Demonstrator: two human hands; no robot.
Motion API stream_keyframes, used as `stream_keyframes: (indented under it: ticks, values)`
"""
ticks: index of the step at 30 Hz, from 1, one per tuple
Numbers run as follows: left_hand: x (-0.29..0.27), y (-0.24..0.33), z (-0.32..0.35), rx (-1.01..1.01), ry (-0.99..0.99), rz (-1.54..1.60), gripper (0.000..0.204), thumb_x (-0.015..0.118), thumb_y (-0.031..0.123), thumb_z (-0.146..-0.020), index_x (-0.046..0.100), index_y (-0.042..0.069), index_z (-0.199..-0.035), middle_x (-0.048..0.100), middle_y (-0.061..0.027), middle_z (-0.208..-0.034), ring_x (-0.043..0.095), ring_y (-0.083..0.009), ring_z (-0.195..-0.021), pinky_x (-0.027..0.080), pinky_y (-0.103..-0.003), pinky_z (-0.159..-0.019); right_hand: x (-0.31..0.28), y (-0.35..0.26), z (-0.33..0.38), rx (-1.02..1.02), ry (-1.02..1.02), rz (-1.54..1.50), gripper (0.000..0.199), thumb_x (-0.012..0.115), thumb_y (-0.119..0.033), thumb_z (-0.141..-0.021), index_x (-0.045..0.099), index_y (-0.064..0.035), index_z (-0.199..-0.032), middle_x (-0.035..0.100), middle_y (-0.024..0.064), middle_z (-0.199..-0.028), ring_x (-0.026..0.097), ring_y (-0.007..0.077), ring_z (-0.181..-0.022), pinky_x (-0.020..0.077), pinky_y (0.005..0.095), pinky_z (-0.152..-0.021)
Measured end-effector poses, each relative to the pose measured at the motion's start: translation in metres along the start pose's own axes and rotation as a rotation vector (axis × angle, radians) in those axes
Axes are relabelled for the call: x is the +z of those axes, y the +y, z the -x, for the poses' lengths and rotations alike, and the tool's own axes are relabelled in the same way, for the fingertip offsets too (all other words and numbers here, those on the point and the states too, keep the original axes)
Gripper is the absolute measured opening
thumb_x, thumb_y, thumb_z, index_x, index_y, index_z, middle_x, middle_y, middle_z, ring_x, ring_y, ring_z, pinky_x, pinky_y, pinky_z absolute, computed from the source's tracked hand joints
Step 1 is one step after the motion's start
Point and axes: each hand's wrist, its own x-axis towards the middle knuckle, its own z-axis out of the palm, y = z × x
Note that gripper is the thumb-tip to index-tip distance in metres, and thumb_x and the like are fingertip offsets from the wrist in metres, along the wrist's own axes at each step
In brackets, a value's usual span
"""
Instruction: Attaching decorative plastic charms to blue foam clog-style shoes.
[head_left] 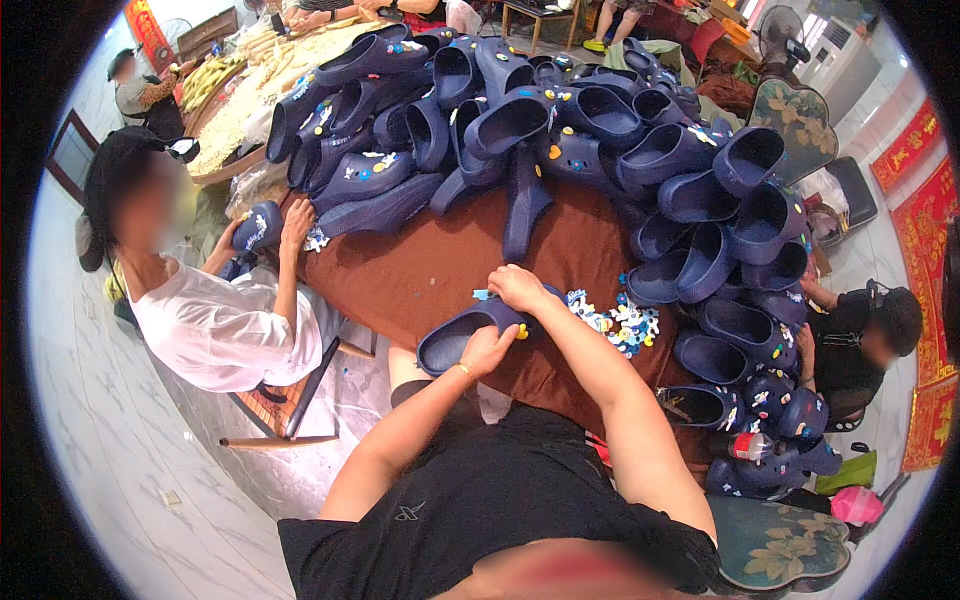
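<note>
one navy clog [462, 335] — two hands, left hand [487, 350], right hand [518, 288]

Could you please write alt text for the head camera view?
A person's left hand and right hand hold a navy clog over a brown table heaped with clogs, small charms beside it; two seated people work nearby.

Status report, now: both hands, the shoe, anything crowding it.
Left hand grips navy clog at its side. Right hand presses on the clog's top. Small charms scattered beside it; clog pile behind.
</note>
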Motion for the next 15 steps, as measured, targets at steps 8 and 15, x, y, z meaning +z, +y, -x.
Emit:
stream_keyframes:
  ticks: [8, 15]
  values:
    - [-0.004, 0.003, -0.001, -0.098, -0.069, -0.081, 0.070, 0.047, 0.056, -0.089, 0.061, -0.011, -0.074, 0.059, -0.0330, -0.078, 0.060, -0.0463, -0.080, 0.045, -0.049, -0.069, 0.007, -0.001, -0.015, 0.259, 0.034, -0.089, 0.022, 0.052, -0.026, -0.087, 0.064, -0.0071, -0.088, 0.066, 0.0183, -0.090, 0.062, 0.0390, -0.087, 0.0483, 0.0495, -0.074]
    - [-0.006, 0.005, -0.002, -0.093, -0.108, -0.056, 0.072, 0.046, 0.058, -0.089, 0.060, -0.011, -0.073, 0.058, -0.0338, -0.077, 0.059, -0.0470, -0.079, 0.045, -0.050, -0.068, -0.051, 0.065, 0.076, 0.740, 0.492, 0.180, 0.019, 0.046, -0.011, -0.084, 0.062, -0.0097, -0.093, 0.065, 0.0168, -0.089, 0.062, 0.0382, -0.086, 0.0496, 0.0501, -0.073]
